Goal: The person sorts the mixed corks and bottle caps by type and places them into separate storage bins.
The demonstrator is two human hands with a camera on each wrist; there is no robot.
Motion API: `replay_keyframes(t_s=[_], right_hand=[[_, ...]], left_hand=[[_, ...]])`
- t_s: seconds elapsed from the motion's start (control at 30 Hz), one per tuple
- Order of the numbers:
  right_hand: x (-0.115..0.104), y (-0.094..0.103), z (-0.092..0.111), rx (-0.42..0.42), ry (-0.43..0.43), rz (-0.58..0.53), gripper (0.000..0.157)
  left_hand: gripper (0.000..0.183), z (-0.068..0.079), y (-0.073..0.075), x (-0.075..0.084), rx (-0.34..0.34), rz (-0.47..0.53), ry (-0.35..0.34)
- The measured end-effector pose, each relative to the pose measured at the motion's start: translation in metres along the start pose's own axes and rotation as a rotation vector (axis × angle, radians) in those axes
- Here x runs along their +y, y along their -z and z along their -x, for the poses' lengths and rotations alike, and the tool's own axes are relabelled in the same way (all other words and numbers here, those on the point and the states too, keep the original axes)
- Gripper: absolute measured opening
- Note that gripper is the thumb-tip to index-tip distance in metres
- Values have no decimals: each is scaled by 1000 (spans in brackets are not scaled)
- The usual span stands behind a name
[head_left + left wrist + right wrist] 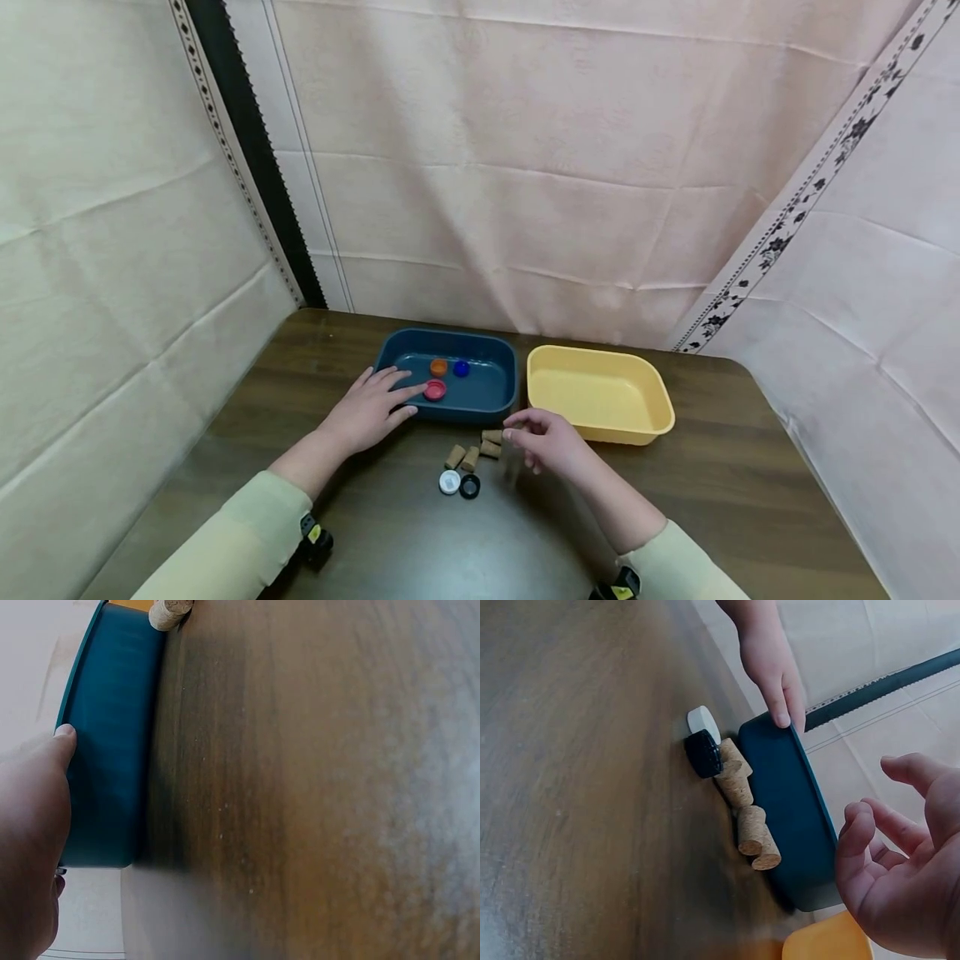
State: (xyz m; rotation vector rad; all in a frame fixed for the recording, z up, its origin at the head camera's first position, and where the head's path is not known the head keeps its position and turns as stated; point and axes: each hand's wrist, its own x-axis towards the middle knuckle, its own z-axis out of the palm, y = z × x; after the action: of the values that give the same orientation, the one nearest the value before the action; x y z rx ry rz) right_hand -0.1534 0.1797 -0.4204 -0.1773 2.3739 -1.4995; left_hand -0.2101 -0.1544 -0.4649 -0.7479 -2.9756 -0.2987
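Note:
In the head view my left hand [372, 412] reaches over the near left side of the dark blue tray [491, 410], fingers spread. Its index fingertip is at the edge of a red bottle cap [434, 390]; whether they touch I cannot tell. An orange cap [438, 367] and a blue cap [461, 368] lie farther back in that tray. My right hand [551, 442] hovers beside several corks [469, 458], fingers loosely bent, with nothing held. The right wrist view shows a gap between its thumb and fingers. A white cap [449, 482] and a black cap [469, 486] lie just nearer than the corks.
A yellow tray [660, 408] stands to the right of the blue one, near the back edge of the brown wooden table [720, 467]. Pale cloth curtains [525, 208] hang behind and at both sides.

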Motion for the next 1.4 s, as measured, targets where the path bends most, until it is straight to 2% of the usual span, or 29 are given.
replay_keyframes(t_s=[0.27, 0.5, 0.8, 1.03, 1.4], right_hand=[[6, -4, -1, -10, 23, 19, 36], [18, -9, -8, -8, 41, 83, 35], [22, -20, -18, 45, 105, 365, 23], [18, -32, -21, 73, 175, 559, 22], [20, -42, -27, 74, 177, 718, 23]], left_hand=[[52, 0, 1, 0, -6, 4, 8], [53, -1, 0, 1, -6, -6, 12], [53, -1, -2, 0, -7, -11, 16], [53, -1, -2, 0, -6, -8, 19], [53, -1, 0, 3, -20, 2, 26]])
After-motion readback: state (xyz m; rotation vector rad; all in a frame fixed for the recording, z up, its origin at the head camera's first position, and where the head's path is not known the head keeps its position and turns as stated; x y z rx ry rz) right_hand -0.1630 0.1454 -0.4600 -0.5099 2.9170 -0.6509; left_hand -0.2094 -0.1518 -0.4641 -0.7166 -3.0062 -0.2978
